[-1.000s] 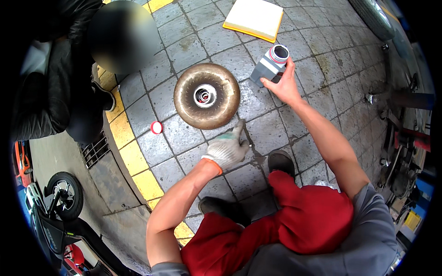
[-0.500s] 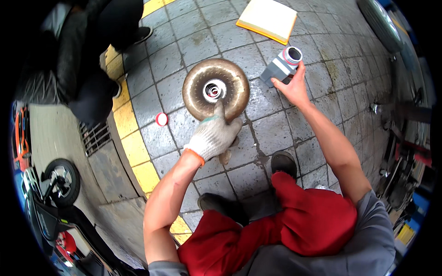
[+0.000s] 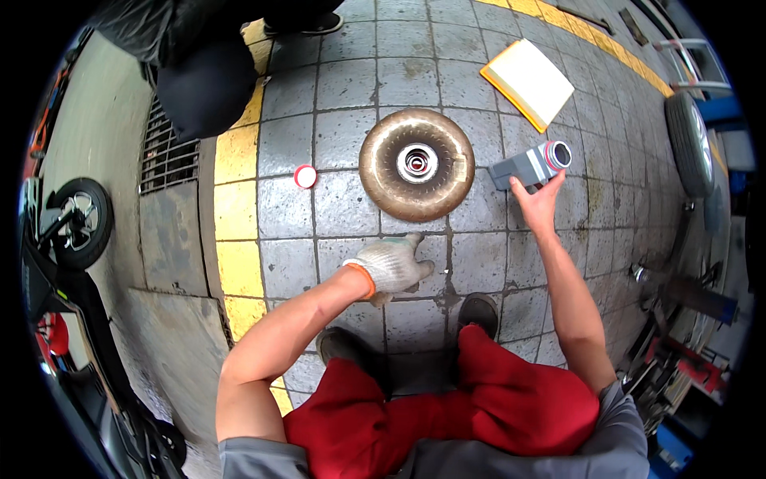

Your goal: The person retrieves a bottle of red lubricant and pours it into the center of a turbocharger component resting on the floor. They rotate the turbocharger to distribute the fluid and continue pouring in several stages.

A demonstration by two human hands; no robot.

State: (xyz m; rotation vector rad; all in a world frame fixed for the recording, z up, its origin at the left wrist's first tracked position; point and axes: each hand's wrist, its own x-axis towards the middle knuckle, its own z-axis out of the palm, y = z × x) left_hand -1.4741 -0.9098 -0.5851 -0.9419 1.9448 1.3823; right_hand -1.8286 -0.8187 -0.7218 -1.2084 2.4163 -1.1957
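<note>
A brown, doughnut-shaped torque converter [image 3: 384, 177] lies flat on the tiles in front of me, its hub facing up. My left hand [image 3: 392, 265], in a whitish knitted glove with an orange cuff, hovers just on the near side of it. Nothing is in that hand, and its thumb and forefinger are apart. To the converter's right, my bare right hand [image 3: 541, 201] grips a grey plastic bottle [image 3: 523, 169] with a red ring at its uncapped neck. A red-and-white bottle cap [image 3: 305, 176] lies on the floor to the left.
A white panel air filter [image 3: 531, 86] with an orange edge lies at the far right. Someone in dark clothes and a black cap [image 3: 209, 89] bends in at upper left, above a floor grate [image 3: 169, 148]. A motorbike wheel [image 3: 80, 225] is left, a tyre [image 3: 689, 144] right.
My left hand has drawn back from the converter's hub toward me, its forefinger no longer at the centre. My right hand still grips the bottle. The whole view has shifted and turned.
</note>
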